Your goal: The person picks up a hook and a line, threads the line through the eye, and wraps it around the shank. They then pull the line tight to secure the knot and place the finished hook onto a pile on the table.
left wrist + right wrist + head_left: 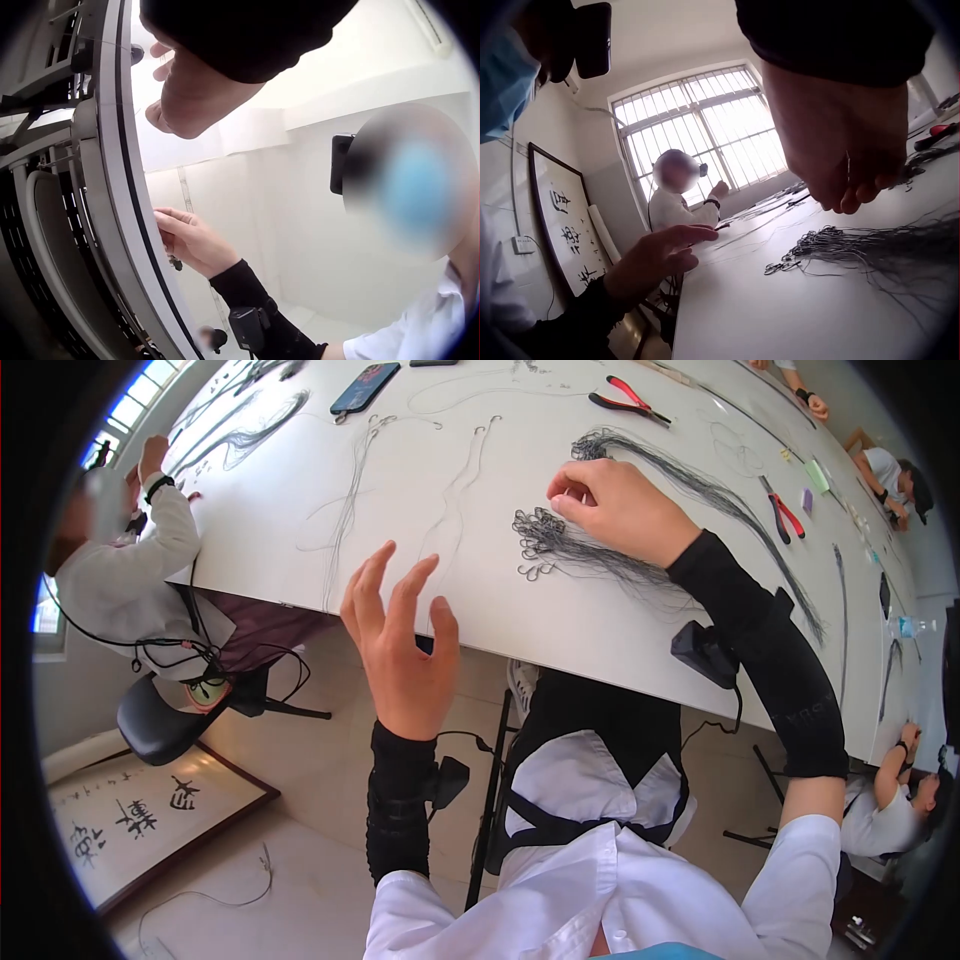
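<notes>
My left hand is raised at the table's front edge, its fingers spread and slightly bent, holding nothing. Over the table my right hand has its fingers curled in, thumb near the index finger. I cannot tell whether something thin is between them. Close below it lies a bundle of fishing hooks with dark lines trailing right, partly covered by the hand and wrist. Behind the hand is a second hook bundle with long lines. A few loose hooks lie at the near bundle's front.
Hooks on thin lines lie spread left of the bundles. Red-handled pliers lie at the back, and red-handled cutters lie to the right. A phone is at the back left. Another person sits at the table's left end.
</notes>
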A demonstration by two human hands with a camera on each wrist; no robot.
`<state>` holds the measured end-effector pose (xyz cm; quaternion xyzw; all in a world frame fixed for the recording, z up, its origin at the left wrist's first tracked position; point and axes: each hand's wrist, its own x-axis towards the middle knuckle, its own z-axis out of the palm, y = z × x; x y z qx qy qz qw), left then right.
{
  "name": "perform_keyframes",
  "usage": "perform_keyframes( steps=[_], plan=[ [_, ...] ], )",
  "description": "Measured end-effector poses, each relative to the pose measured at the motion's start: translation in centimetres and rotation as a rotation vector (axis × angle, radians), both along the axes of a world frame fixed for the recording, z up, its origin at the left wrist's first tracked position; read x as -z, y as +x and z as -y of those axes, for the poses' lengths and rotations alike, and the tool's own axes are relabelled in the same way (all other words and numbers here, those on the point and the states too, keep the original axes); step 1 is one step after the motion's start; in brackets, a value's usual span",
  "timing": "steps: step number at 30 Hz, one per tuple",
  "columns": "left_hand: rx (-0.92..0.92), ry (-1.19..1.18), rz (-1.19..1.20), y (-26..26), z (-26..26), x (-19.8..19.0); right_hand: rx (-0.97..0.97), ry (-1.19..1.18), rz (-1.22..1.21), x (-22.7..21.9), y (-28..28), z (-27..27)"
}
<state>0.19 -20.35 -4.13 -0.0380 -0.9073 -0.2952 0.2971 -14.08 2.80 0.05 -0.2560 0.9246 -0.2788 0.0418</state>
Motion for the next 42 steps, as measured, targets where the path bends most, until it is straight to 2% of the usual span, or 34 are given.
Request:
perform_keyframes(
  steps=[8, 11, 14, 17, 23, 33, 38, 42],
  plan=[
    [0.087, 0.052, 0.014, 0.6, -2.9, -0.9, 0.017, 0.059, -0.006, 1.6, -1.1, 1.2],
    [0.122, 0.075, 0.026, 0.2, -3.5, -1.3, 0.009, -0.001, -0.05, 1.6, -1.0, 1.1],
    [0.144, 0.051, 0.03, -0.4, -4.2, -1.8, -0.126, 0.025, -0.086, 1.5, -1.2, 1.2],
    [0.16, 0.041, 0.038, -0.8, -4.8, -1.9, -0.156, 0.032, -0.108, 2.6, -1.9, 1.3],
    [0.195, 0.03, 0.072, -1.1, -5.3, -1.7, -0.025, -0.181, 0.077, 0.5, -0.9, 0.3],
    [0.246, 0.084, 0.04, -3.3, -7.3, -2.4, 0.053, -0.344, 0.062, -0.6, 0.0, -3.4],
    [0.298, 0.195, -0.015, -4.8, -9.8, -3.4, 0.052, -0.524, 0.209, -2.3, 2.3, -6.6],
    [0.389, 0.165, -0.07, -5.6, -12.2, -4.5, 0.101, -0.612, 0.365, -3.5, 5.0, -9.0]
  ],
)
